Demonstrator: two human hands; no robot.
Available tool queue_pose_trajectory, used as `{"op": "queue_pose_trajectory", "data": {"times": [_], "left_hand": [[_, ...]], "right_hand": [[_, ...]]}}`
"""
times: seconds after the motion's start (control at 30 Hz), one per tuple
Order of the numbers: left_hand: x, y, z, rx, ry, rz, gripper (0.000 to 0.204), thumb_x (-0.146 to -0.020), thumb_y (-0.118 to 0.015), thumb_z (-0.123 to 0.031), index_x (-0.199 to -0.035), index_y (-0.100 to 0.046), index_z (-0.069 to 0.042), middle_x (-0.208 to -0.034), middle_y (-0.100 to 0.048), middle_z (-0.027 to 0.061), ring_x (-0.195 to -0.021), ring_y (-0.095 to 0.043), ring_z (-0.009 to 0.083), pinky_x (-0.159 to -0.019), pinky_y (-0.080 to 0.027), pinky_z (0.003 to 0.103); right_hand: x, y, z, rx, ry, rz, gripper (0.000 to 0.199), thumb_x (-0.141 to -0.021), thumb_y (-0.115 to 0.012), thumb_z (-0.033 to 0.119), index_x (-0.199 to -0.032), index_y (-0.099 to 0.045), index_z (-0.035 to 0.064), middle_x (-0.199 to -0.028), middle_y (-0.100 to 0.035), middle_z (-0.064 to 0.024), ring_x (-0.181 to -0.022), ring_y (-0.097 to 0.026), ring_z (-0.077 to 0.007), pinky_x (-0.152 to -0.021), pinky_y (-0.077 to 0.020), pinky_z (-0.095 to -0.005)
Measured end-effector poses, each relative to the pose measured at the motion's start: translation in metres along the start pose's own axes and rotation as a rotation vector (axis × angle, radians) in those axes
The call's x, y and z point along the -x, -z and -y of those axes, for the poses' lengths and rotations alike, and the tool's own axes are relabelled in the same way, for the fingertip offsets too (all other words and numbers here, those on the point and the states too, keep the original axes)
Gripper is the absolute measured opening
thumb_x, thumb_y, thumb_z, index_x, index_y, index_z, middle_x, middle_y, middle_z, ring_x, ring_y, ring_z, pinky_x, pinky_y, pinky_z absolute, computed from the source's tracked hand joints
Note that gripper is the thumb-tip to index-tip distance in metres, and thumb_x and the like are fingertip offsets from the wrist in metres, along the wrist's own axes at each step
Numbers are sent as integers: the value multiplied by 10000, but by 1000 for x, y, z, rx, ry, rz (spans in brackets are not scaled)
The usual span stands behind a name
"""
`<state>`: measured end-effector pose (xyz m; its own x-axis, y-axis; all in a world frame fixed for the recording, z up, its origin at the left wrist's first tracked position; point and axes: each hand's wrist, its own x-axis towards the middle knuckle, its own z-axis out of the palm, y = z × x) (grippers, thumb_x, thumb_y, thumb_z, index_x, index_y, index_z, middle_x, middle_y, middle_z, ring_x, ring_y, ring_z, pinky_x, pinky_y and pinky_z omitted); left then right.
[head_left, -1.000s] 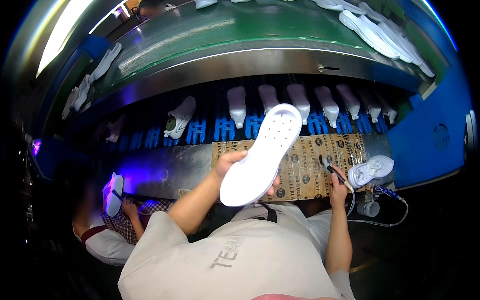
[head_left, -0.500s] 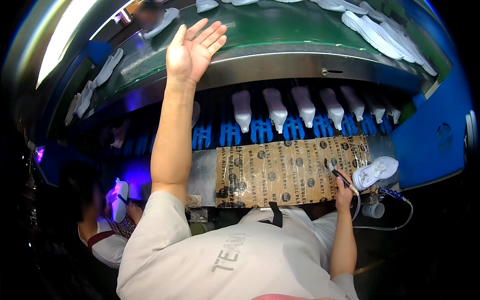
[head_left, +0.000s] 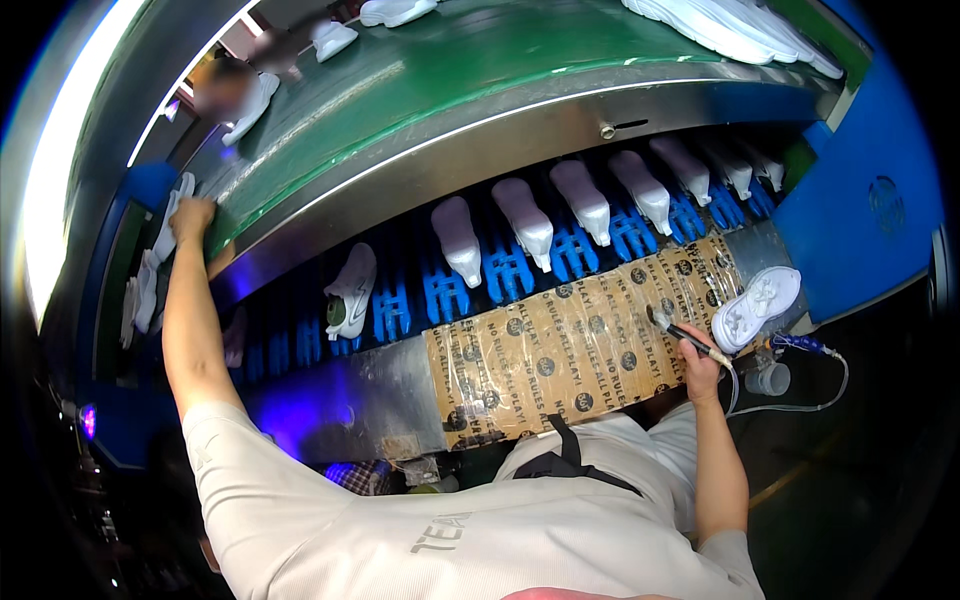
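My left hand [head_left: 192,216] reaches to the far left end of the green conveyor, its fingers closed on a white shoe sole [head_left: 170,225] that stands on edge there. More white soles [head_left: 147,285] lean close below it. In my right hand [head_left: 701,362] is a brush [head_left: 690,338] with a dark handle and tip, held over the cardboard-covered ledge [head_left: 540,350]. A thin clear tube [head_left: 800,411] trails near its handle end. Beside that hand, a white laced shoe [head_left: 757,308] lies on the ledge's right end.
Blue clamp-like racks [head_left: 446,295] run below the conveyor's metal edge [head_left: 500,130], carrying several pale shoe lasts [head_left: 520,220] and a white shoe [head_left: 350,290]. White soles [head_left: 730,28] lie on the green belt [head_left: 430,90]. A small cup [head_left: 768,379] hangs by the right end.
My left hand has swung from open over the belt to the far left, onto a sole. The view has turned left. My right hand keeps the brush over the ledge.
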<state>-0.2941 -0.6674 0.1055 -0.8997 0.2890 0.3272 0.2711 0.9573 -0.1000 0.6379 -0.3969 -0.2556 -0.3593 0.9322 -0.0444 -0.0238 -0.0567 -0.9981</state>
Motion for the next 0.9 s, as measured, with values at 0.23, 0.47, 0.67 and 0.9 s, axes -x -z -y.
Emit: {"op": "queue_pose_trajectory", "data": {"times": [0.23, 0.47, 0.67, 0.9], "left_hand": [[-81, -48, 151, -118, 185, 60, 910, -929, -521, -559, -1578, -259, 23, -1436, -569, 306, -1336, -562, 447, -1109, -379, 592], [-54, -17, 179, -268, 130, -62, 610, -906, -577, -462, -1232, -702, 38, -1291, -667, 290, -1222, -650, 430, -1042, -503, 502], [67, 35, 58, 110, 80, -117, 734, -770, -765, -536, -1192, -706, 62, -1197, -697, 312, -1146, -676, 445, -990, -525, 456], [289, 113, -38, 941, -111, -463, 655, -807, -848, -312, -1299, -587, 33, -1152, -669, 199, -1128, -665, 297, -940, -533, 406]], "right_hand": [[3, -7, 13, -5, 0, -24, 318, -977, -712, 165, -1248, -689, 3, -986, -691, -5, -780, -573, -73, -715, -473, -217], [-2, -9, 2, -50, -2, -21, 321, -976, -701, 137, -1258, -678, -13, -997, -697, -25, -771, -569, -81, -729, -475, -220], [0, -2, 1, -18, 18, -7, 341, -978, -710, 167, -1267, -677, -11, -1019, -680, -19, -797, -573, -81, -726, -479, -219], [1, -7, 13, -5, 64, 54, 346, -983, -695, 148, -1284, -668, -20, -1015, -677, -23, -818, -576, -80, -747, -479, -220]]}}
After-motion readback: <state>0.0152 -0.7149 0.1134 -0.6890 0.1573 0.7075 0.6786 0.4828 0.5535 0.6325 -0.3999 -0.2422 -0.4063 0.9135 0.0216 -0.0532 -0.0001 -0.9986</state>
